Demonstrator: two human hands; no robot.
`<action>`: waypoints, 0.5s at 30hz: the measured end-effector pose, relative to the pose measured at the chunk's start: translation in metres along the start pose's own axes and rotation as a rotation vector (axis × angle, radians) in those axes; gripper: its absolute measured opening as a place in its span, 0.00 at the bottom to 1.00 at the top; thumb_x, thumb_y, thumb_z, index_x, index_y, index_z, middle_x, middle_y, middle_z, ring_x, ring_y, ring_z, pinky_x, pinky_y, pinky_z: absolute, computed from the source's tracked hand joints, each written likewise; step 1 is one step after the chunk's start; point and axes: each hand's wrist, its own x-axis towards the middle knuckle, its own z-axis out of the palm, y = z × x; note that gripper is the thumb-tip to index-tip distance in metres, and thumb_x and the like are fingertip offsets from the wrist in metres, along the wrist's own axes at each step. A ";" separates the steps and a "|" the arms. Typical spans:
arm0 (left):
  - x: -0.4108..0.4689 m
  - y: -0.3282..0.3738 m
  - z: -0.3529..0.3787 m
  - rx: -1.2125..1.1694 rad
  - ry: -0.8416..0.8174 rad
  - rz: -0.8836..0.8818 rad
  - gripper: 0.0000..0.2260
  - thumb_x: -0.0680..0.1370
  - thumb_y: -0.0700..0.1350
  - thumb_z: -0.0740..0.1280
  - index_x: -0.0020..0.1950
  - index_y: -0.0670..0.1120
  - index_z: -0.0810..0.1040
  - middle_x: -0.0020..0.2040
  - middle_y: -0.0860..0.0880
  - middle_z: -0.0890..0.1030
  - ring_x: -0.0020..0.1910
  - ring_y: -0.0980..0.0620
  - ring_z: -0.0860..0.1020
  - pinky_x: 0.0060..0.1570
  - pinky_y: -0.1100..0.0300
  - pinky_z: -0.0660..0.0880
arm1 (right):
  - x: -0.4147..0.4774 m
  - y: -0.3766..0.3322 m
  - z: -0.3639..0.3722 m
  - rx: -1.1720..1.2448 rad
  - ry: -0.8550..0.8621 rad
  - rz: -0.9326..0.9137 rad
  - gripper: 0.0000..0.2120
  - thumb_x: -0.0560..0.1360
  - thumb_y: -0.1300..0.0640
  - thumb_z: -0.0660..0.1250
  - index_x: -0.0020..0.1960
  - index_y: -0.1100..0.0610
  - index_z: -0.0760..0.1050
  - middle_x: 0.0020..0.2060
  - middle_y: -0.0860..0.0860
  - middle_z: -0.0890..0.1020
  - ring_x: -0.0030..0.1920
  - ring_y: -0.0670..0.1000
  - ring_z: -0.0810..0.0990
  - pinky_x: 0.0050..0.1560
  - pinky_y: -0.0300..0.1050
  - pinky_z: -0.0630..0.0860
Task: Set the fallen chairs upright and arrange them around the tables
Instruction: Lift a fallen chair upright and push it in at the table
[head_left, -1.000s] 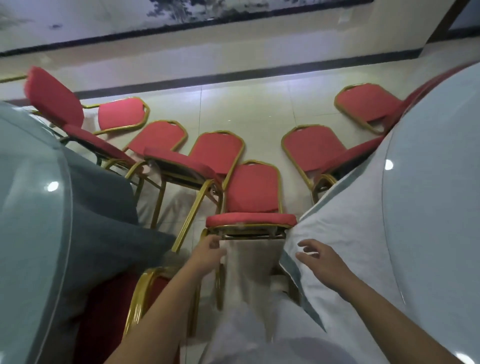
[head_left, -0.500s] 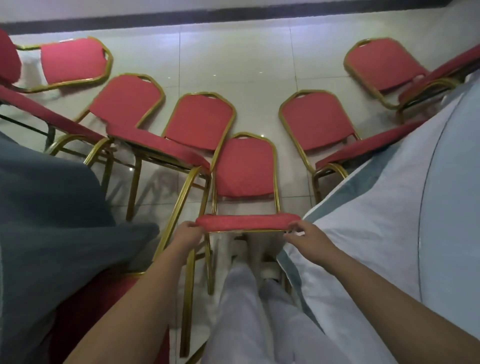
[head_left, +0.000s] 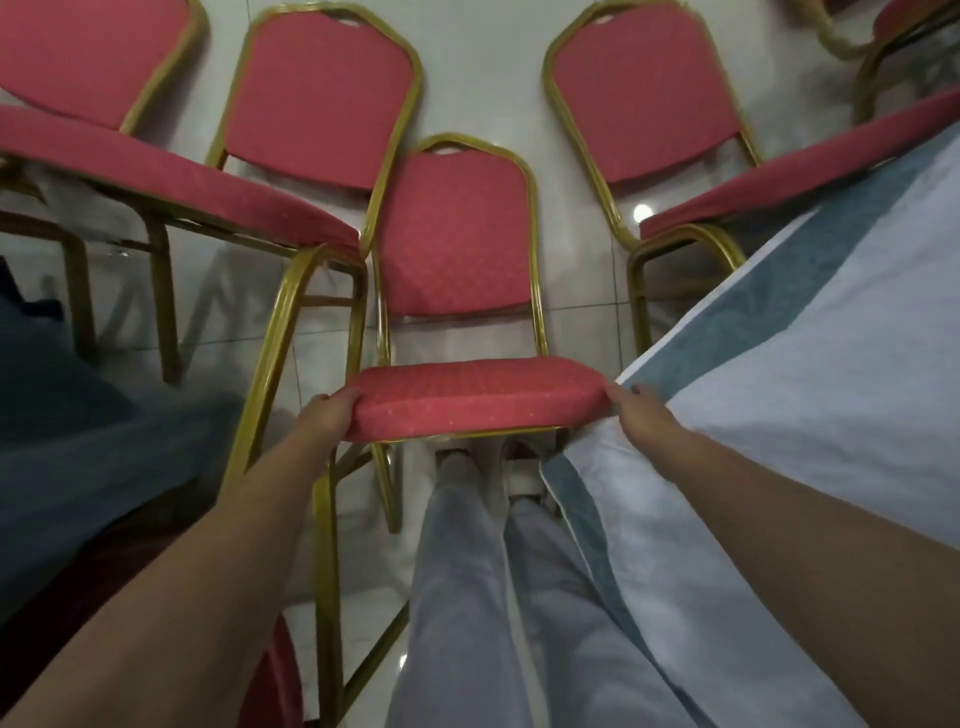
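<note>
Both hands clamp the seat edge of the middle fallen chair (head_left: 457, 249): the left hand (head_left: 324, 418) wraps its corner at nine o'clock, the right hand (head_left: 636, 410) pinches the corner at three, against the tablecloth (head_left: 810, 374). The chair lies on its back on the tiled floor (head_left: 483, 67) at twelve o'clock, other chairs either side. Judged step: righting it; next calls for a pull up and toward the body.

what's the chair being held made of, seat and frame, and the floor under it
Seat: red woven fabric with a faint dotted pattern over what looks like padding; its edge is thick and rounded.
Frame: gold-finished tube, probably painted metal; it shows glossy streaks.
Floor: pale glazed tile by the look of it, with grout lines and lamp reflections.
</note>
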 end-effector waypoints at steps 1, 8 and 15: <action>0.003 -0.001 0.005 -0.040 0.022 -0.005 0.21 0.79 0.58 0.62 0.63 0.44 0.74 0.46 0.46 0.81 0.41 0.49 0.80 0.33 0.59 0.73 | 0.007 0.013 -0.008 -0.015 0.031 0.067 0.30 0.80 0.37 0.52 0.76 0.53 0.61 0.72 0.57 0.68 0.70 0.60 0.68 0.71 0.59 0.64; -0.014 -0.008 0.029 -0.083 -0.011 -0.020 0.20 0.82 0.53 0.61 0.69 0.43 0.68 0.57 0.41 0.79 0.42 0.50 0.79 0.25 0.63 0.74 | 0.015 0.090 -0.077 -0.594 0.063 0.393 0.38 0.78 0.31 0.43 0.80 0.53 0.51 0.79 0.59 0.53 0.77 0.65 0.51 0.76 0.61 0.48; -0.019 -0.013 0.043 0.105 -0.252 -0.103 0.31 0.76 0.62 0.66 0.71 0.46 0.62 0.62 0.43 0.76 0.53 0.43 0.77 0.47 0.53 0.73 | 0.039 0.018 -0.043 0.056 0.269 0.048 0.11 0.78 0.51 0.61 0.51 0.56 0.77 0.53 0.59 0.81 0.48 0.57 0.79 0.51 0.53 0.77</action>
